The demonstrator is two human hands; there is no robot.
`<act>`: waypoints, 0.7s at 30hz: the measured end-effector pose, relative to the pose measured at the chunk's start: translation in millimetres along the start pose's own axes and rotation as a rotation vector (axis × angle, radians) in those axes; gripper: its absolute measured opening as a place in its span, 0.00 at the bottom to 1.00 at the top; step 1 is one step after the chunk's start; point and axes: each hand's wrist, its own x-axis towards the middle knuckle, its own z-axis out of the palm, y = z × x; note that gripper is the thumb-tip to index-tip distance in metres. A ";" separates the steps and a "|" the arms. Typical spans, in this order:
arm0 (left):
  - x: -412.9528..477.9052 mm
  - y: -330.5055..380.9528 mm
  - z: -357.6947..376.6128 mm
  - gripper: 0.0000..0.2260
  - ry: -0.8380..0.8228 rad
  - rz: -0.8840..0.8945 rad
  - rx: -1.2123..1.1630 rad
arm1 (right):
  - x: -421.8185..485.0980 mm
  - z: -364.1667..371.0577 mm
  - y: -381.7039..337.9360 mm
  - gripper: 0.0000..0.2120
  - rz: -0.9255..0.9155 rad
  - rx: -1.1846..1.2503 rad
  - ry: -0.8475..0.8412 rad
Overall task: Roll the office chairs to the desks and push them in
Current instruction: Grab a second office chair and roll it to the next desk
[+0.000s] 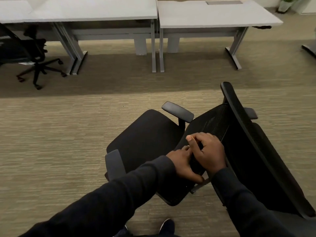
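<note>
One head-worn wide view looks forward and down, close over the chair point(147, 134), desks point(213, 14) beyond.

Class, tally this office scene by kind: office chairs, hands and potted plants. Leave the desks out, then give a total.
Office chairs: 2, near office chair and far office chair
Hands: 2, left hand and right hand, both gripping the near backrest
Potted plants: 1, potted plant
Total: 5

Beige-olive striped carpet point(51, 142) fills the frame. A darker shadow band point(111, 82) crosses it below the furniture. Two grey-topped desks on metal legs stand side by side along the top: left desk point(85, 12), right desk point(213, 16). Parked black chair point(34, 53) at upper left. Potted plant point(285, 4) in the upper right corner. Even, soft light.
</note>
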 end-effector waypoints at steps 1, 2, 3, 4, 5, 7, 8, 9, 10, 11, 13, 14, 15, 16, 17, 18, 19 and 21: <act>1.1 -1.9 -5.5 0.47 -0.005 -0.001 -0.056 | 6.5 1.3 -3.0 0.21 0.005 0.015 0.000; 1.8 -4.3 -11.2 0.47 -0.010 0.002 -0.116 | 12.8 2.7 -5.2 0.22 0.010 0.035 -0.004; 2.8 -6.9 -16.2 0.46 -0.013 0.009 -0.167 | 18.8 4.0 -6.7 0.22 0.012 0.055 -0.008; 4.1 -9.5 -20.3 0.46 -0.010 0.018 -0.199 | 24.0 5.6 -7.6 0.22 0.012 0.071 -0.011; 5.3 -12.4 -23.8 0.45 -0.006 0.027 -0.218 | 28.9 7.8 -8.4 0.22 0.013 0.080 -0.015; 7.0 -19.3 -31.5 0.45 0.004 0.038 -0.247 | 39.0 13.8 -11.1 0.23 0.020 0.089 -0.029; 7.7 -24.1 -36.6 0.45 0.012 0.040 -0.259 | 44.8 17.7 -13.3 0.23 0.021 0.090 -0.032; 8.3 -29.2 -42.6 0.45 0.019 0.040 -0.268 | 51.0 22.0 -15.8 0.22 0.016 0.082 -0.032; 8.5 -34.6 -49.2 0.45 0.025 0.040 -0.272 | 57.6 27.3 -18.6 0.22 0.010 0.068 -0.030; 8.8 -41.0 -56.6 0.44 0.028 0.037 -0.270 | 64.7 33.3 -21.7 0.22 0.004 0.055 -0.025; 9.3 -54.9 -72.6 0.44 0.021 0.031 -0.259 | 78.3 46.6 -28.3 0.22 0.001 0.044 0.001; 9.4 -62.1 -81.3 0.44 0.012 0.024 -0.260 | 85.2 54.0 -31.5 0.22 0.002 0.041 0.014; 9.5 -69.4 -90.4 0.45 -0.001 0.014 -0.268 | 92.5 61.9 -35.0 0.22 0.005 0.036 0.023; 9.5 -77.3 -100.4 0.45 -0.018 0.001 -0.280 | 100.3 70.2 -39.1 0.22 0.009 0.029 0.031; 9.8 -85.8 -111.1 0.46 -0.035 -0.014 -0.292 | 108.9 78.8 -43.7 0.22 0.012 0.020 0.041; 10.1 -94.7 -122.4 0.47 -0.054 -0.030 -0.303 | 118.0 87.6 -48.7 0.22 0.014 0.010 0.051; 10.5 -103.9 -134.2 0.48 -0.070 -0.043 -0.309 | 127.5 96.3 -53.9 0.22 0.015 0.003 0.060; 12.3 -124.1 -158.7 0.50 -0.097 -0.056 -0.313 | 148.0 114.3 -64.7 0.22 0.020 -0.001 0.070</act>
